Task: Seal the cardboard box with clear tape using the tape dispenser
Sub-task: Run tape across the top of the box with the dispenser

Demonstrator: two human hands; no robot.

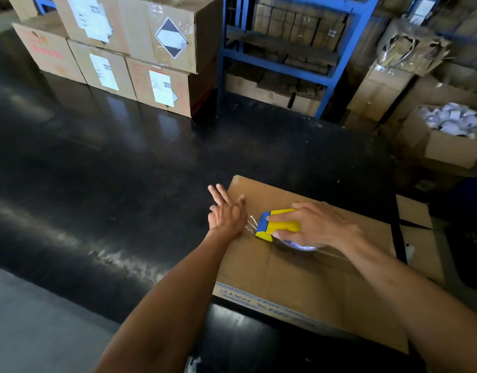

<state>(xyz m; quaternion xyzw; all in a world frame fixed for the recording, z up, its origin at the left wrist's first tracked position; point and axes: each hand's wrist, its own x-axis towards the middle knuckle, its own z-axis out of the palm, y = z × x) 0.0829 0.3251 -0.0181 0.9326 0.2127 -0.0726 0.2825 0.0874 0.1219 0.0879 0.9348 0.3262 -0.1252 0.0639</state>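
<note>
A closed cardboard box (299, 275) lies on the black table (124, 170) at the lower right. My right hand (318, 224) grips a yellow and blue tape dispenser (279, 224) pressed on the box top near its left edge. A strip of clear tape (250, 224) stretches from the dispenser's blade toward the left edge, and more tape runs along the seam to the right under my wrist. My left hand (228, 214) rests flat at the box's left edge, fingers spread, on the tape's end.
Stacked labelled cartons (129, 49) stand at the table's far side. A blue metal rack (285, 57) with cardboard is behind the table. At the right, an open box of white items (452, 122) and more cartons. Flat cardboard (417, 238) lies right of the box.
</note>
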